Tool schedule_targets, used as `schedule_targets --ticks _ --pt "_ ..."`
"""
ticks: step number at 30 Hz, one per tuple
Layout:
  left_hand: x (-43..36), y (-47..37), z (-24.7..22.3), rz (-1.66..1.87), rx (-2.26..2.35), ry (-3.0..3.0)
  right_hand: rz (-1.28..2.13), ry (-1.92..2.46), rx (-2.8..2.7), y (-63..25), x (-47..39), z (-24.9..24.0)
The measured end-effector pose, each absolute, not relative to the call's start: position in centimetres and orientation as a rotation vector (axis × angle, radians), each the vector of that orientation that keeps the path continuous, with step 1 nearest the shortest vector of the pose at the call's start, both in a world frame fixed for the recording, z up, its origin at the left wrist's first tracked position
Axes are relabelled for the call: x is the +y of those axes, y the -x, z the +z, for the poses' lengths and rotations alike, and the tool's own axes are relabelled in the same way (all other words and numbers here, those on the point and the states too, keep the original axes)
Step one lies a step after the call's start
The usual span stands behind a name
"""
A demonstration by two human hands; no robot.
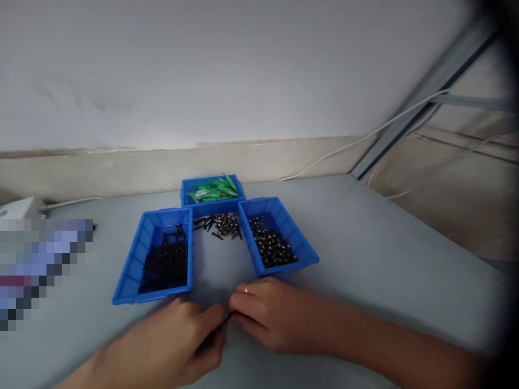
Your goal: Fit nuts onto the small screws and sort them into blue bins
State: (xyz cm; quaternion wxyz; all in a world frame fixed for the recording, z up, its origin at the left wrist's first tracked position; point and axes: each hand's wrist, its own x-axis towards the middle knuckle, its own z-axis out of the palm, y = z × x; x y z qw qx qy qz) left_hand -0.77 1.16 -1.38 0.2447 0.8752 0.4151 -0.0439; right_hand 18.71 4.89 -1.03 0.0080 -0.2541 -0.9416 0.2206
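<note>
Pinching one end of a thin dark piece (225,320) between thumb and finger, the left hand (174,335) is working at the near edge of the scene. The right hand (279,313) is facing it from the right, its fingers bunched and closing on the other end, so the piece is bridging the small gap between the two hands. A gold-coloured ring (246,288) is showing on one right finger.

Just beyond the left hand, a left blue tray (135,254) is holding a heap of dark screws (166,265). Just beyond the right hand, a right blue tray (298,243) is holding small pieces with shiny ends (273,246) — most of them gathering toward its near end. Between the trays, toward their far ends, a loose pile (229,226) of dark and shiny pieces is lying on the grey table (348,232).

Farther back, a far blue tray (213,207) is sitting close behind that pile, and green slivers (217,189) are filling it, some poking above the rim. A white box (18,208) is resting at the far left. At the far right a metal post (389,140) is slanting upward, and a pale cable (324,156) is running across the wall (243,70) toward it.
</note>
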Motion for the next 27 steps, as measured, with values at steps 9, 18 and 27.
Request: schedule_targets --ticks 9,18,27 --pt "0.6 0.3 -1.5 -0.128 1.193 -2.507 0.783 0.713 -2.929 -18.6 5.3 -1.1" --pt "0.4 0.4 -1.5 -0.208 1.204 -2.571 0.711 0.667 -2.911 -18.4 5.5 -1.5" --pt "0.2 0.5 -1.8 -0.234 1.206 -2.666 0.576 0.661 -2.942 -18.5 4.7 -1.5"
